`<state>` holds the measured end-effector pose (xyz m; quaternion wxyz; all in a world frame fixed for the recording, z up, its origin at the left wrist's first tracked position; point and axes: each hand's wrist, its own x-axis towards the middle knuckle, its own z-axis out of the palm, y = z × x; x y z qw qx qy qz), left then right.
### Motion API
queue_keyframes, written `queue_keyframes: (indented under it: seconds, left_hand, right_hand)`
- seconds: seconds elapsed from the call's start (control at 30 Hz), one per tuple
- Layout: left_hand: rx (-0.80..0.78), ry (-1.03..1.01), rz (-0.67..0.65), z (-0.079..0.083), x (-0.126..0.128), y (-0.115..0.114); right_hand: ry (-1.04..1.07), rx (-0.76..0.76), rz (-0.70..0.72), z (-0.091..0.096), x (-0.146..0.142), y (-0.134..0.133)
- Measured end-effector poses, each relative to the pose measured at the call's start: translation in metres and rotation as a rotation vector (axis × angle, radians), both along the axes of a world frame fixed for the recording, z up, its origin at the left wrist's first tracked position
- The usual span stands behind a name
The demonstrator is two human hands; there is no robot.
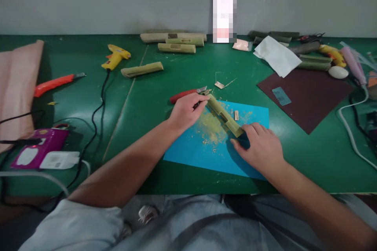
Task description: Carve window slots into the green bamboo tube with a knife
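A length of bamboo tube with a rectangular opening cut in its side lies slantwise above a blue sheet. The fingertips of my left hand are pinched together at its far end. My right hand wraps around the near end, where a dark piece shows between thumb and fingers; whether it belongs to the tube I cannot tell. Yellowish dust and shavings are scattered on the sheet. Just beyond my left hand lies a red-handled knife. A small bamboo chip rests right of the tube.
At the back stand a blurred-out phone and several bamboo pieces. Left are a yellow glue gun, an orange cutter and a purple power box with cables. A brown sheet and white paper lie right.
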<state>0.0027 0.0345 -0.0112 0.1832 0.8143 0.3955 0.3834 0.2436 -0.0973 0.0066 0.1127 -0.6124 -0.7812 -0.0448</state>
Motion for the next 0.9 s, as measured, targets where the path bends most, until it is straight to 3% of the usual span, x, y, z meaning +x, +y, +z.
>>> queue_keyframes:
  seconds: [0.33,0.57,0.73,0.9]
  left_hand:
    - [0.06,0.077,0.064,-0.003,0.002,0.003]
    - [0.019,0.203,-0.123,-0.001,0.012,-0.016]
    - [0.082,0.242,0.01,0.0,0.014,-0.021]
    - [0.06,0.313,-0.162,0.0,0.019,-0.03]
  right_hand:
    - [0.026,0.072,-0.007,-0.005,-0.001,0.003]
    - [0.035,0.095,-0.01,-0.009,-0.003,0.001]
    - [0.072,0.12,-0.032,-0.011,-0.001,0.0]
    - [0.062,0.124,-0.003,-0.01,0.0,0.0]
